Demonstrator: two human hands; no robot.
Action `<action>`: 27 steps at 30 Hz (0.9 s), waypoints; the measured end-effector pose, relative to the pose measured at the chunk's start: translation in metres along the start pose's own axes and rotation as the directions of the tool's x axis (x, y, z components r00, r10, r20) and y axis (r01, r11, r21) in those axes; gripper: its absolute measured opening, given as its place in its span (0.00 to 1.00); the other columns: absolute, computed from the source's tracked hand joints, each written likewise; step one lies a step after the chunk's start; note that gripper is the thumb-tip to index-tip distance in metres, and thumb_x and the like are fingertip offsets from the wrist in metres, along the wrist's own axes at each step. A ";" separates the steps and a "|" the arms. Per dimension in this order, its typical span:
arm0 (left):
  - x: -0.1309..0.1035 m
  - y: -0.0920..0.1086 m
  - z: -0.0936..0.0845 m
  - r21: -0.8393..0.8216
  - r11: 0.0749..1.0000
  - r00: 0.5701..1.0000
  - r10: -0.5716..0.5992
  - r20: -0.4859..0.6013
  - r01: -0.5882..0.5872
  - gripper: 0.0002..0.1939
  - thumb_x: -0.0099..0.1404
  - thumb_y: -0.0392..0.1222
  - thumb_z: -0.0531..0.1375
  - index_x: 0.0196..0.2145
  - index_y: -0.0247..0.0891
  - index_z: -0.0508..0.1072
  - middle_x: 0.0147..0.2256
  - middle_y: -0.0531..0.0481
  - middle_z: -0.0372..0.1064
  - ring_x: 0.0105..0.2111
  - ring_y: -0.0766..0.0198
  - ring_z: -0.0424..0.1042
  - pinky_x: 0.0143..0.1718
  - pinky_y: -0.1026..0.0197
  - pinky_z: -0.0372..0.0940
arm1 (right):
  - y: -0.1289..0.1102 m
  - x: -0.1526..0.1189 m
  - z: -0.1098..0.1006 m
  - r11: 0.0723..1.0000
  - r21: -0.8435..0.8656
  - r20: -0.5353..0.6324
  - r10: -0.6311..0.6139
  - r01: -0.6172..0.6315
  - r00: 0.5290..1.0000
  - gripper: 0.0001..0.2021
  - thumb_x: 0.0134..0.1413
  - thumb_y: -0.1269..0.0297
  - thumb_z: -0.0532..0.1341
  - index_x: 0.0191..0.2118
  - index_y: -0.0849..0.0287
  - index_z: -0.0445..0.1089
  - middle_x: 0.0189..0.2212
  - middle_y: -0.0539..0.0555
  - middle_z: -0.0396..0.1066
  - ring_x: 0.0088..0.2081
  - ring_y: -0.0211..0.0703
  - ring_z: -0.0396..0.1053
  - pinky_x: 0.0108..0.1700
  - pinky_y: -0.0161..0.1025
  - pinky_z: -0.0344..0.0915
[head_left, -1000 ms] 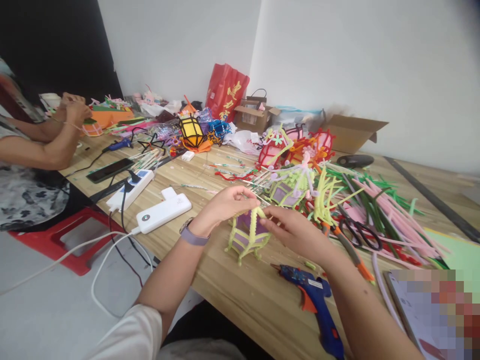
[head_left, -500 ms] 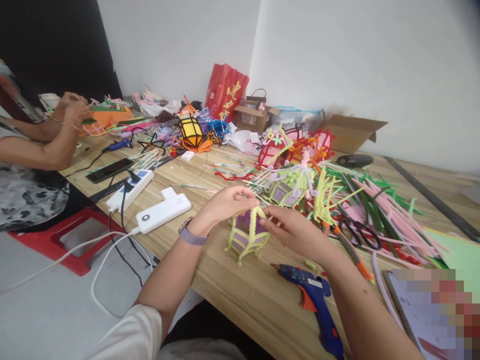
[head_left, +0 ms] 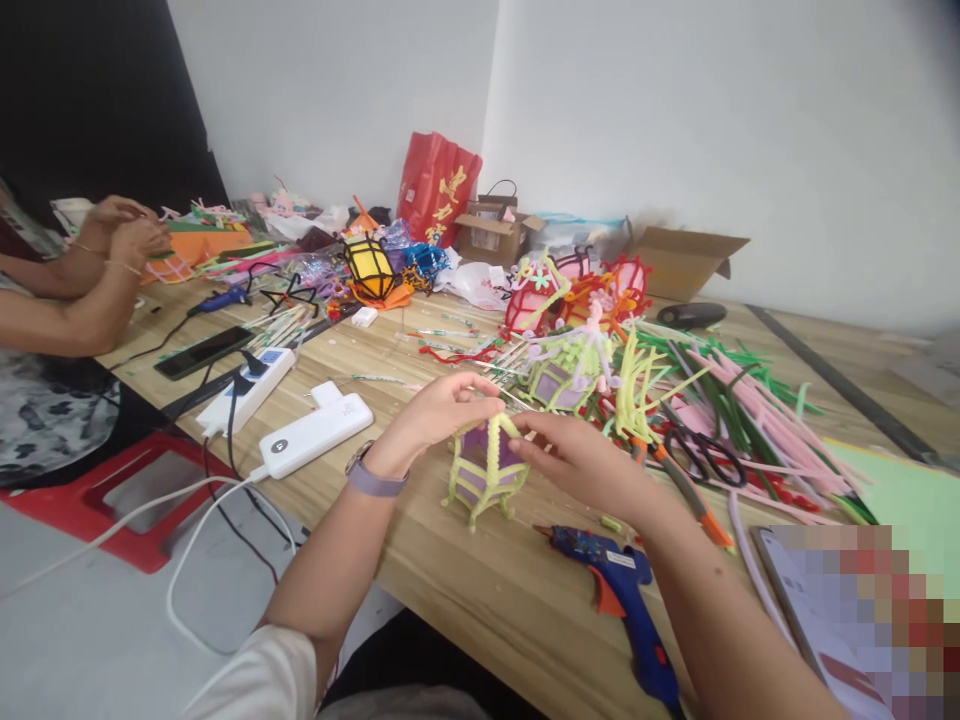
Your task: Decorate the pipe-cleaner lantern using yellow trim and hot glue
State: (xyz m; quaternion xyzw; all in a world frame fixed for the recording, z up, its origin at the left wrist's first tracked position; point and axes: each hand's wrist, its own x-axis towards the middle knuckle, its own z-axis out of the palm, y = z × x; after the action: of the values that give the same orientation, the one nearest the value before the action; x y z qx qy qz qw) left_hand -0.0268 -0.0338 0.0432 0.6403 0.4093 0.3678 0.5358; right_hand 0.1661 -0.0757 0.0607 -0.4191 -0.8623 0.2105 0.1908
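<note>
A small lantern (head_left: 487,478) with purple panels and a pale yellow-green fuzzy frame stands upright on the wooden table (head_left: 465,590). My left hand (head_left: 442,415) pinches its top from the left, thumb and fingers together. From the right, the fingers of my right hand (head_left: 570,455) close on the upper right part of the same frame. My fingers hide some of the lantern's top. A blue glue gun (head_left: 622,590) with an orange trigger lies just right of the lantern.
Pipe cleaners (head_left: 757,420), black scissors (head_left: 705,458) and pliers (head_left: 694,500) lie right. More lanterns (head_left: 566,370) stand behind my hands. A white power bank (head_left: 319,435) and power strip (head_left: 247,390) are left. Another person's hands (head_left: 131,235) work far left.
The whole view has shifted slightly, so things sit a little further left. Both hands keep their hold on the lantern, with hardly any other movement.
</note>
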 end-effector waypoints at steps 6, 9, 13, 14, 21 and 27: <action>-0.002 0.006 0.002 -0.016 0.998 0.998 -0.057 -0.015 0.057 0.22 0.53 0.47 0.63 0.43 0.35 0.69 0.22 0.57 0.65 0.22 0.69 0.64 0.23 0.68 0.52 | 0.000 -0.002 -0.007 0.998 0.030 0.000 0.060 -0.060 0.998 0.14 0.62 0.63 0.50 0.46 0.58 0.70 0.37 0.54 0.75 0.34 0.40 0.70 0.36 0.35 0.62; -0.003 0.007 0.003 -0.020 0.997 0.997 -0.072 -0.013 0.071 0.23 0.53 0.48 0.63 0.44 0.34 0.68 0.22 0.57 0.65 0.22 0.69 0.64 0.24 0.67 0.52 | 0.001 -0.003 -0.008 0.998 0.015 -0.015 0.058 -0.058 0.998 0.14 0.62 0.66 0.49 0.45 0.58 0.71 0.36 0.54 0.75 0.34 0.40 0.70 0.36 0.35 0.61; -0.003 0.007 0.003 -0.010 0.997 0.997 -0.070 -0.026 0.070 0.22 0.54 0.48 0.63 0.44 0.35 0.69 0.20 0.59 0.62 0.21 0.70 0.61 0.23 0.68 0.51 | 0.002 -0.002 -0.005 0.999 0.019 -0.046 0.034 -0.034 0.998 0.13 0.62 0.67 0.50 0.41 0.58 0.72 0.34 0.53 0.76 0.33 0.39 0.70 0.36 0.35 0.61; -0.003 0.007 0.003 -0.005 0.998 0.997 -0.069 -0.032 0.069 0.22 0.54 0.48 0.63 0.44 0.35 0.69 0.20 0.59 0.62 0.21 0.70 0.61 0.23 0.68 0.51 | 0.003 -0.002 -0.004 0.999 0.019 -0.056 0.029 -0.028 0.998 0.13 0.61 0.67 0.50 0.41 0.58 0.72 0.34 0.53 0.75 0.33 0.39 0.71 0.36 0.35 0.61; 0.000 0.002 0.003 -0.025 0.997 0.997 -0.071 -0.023 0.071 0.22 0.53 0.48 0.64 0.43 0.35 0.69 0.23 0.55 0.67 0.24 0.68 0.66 0.26 0.67 0.57 | 0.010 -0.004 -0.006 0.995 0.096 -0.091 0.015 -0.007 0.996 0.15 0.60 0.71 0.48 0.47 0.58 0.68 0.35 0.53 0.75 0.34 0.39 0.71 0.37 0.35 0.64; 0.001 -0.001 0.002 -0.032 0.998 0.999 -0.052 -0.011 0.052 0.22 0.54 0.49 0.63 0.43 0.35 0.70 0.24 0.54 0.68 0.25 0.67 0.67 0.28 0.66 0.59 | 0.013 -0.005 -0.003 0.994 0.078 0.004 -0.081 0.080 0.997 0.28 0.51 0.77 0.52 0.60 0.56 0.56 0.40 0.54 0.72 0.34 0.38 0.68 0.37 0.37 0.65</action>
State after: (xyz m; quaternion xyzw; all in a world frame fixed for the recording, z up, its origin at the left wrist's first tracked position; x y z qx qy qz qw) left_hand -0.0246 -0.0333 0.0421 0.6188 0.4230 0.3640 0.5528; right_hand 0.1794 -0.0717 0.0559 -0.3754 -0.8704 0.2376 0.2123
